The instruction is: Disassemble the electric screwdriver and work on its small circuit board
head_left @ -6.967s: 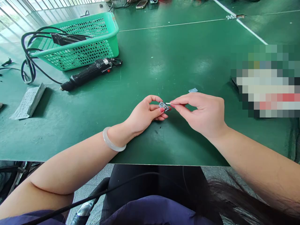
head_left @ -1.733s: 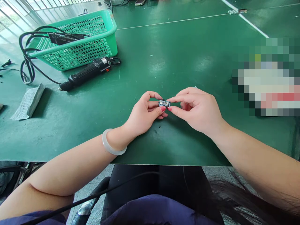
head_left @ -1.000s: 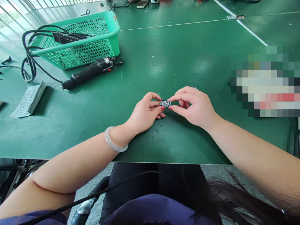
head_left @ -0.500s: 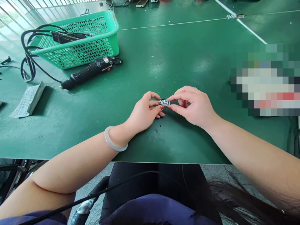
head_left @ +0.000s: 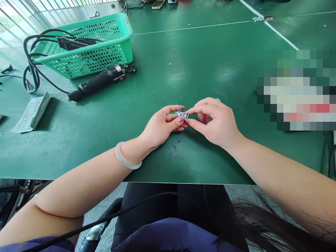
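Between my two hands is a small silvery-black metal part (head_left: 182, 114), held just above the green table. My left hand (head_left: 166, 123) grips its left side, with the thumb on the front and the other fingers behind and under it. The thumb and index fingertip of my right hand (head_left: 214, 118) pinch the right end of the same part. Fine details of the part are too small to make out. A pale bangle (head_left: 125, 157) circles my left wrist.
A green plastic basket (head_left: 86, 52) with black cables and a black object stands at the back left. Before it lies a black electric screwdriver (head_left: 98, 82). A wrapped paper packet (head_left: 33, 112) is at the left. A blurred pale object (head_left: 296, 94) lies at the right. A phone (head_left: 158, 4) is at the back.
The small part has shifted slightly left and tilted, its right end now lower. My left index finger has straightened along its top, and my right fingers have followed a little to the left.
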Tool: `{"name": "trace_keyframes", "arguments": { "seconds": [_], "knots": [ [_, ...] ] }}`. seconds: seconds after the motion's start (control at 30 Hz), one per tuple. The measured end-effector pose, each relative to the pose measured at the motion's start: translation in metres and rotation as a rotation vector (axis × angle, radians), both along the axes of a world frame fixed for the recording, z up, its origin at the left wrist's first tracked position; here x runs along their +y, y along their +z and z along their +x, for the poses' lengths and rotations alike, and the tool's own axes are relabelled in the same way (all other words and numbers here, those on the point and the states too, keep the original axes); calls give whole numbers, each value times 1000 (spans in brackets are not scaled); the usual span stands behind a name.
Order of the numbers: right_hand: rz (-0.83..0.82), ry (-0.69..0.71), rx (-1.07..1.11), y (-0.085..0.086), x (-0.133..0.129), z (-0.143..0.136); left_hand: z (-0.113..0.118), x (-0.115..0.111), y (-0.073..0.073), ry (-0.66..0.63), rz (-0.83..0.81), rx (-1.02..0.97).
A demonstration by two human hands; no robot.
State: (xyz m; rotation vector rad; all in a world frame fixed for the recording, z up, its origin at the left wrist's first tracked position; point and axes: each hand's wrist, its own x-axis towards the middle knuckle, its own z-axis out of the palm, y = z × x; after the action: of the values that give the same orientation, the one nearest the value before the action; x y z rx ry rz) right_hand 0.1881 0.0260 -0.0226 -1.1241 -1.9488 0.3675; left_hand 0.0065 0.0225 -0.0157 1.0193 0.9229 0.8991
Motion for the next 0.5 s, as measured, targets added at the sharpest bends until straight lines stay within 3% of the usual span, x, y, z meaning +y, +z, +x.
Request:
{"name": "trace_keyframes", "arguments": {
  "seconds": [0.5],
  "knots": [
    [-12,-11,26,-2,4,2,2,0,1,6,-4,-1]
  ]
}}
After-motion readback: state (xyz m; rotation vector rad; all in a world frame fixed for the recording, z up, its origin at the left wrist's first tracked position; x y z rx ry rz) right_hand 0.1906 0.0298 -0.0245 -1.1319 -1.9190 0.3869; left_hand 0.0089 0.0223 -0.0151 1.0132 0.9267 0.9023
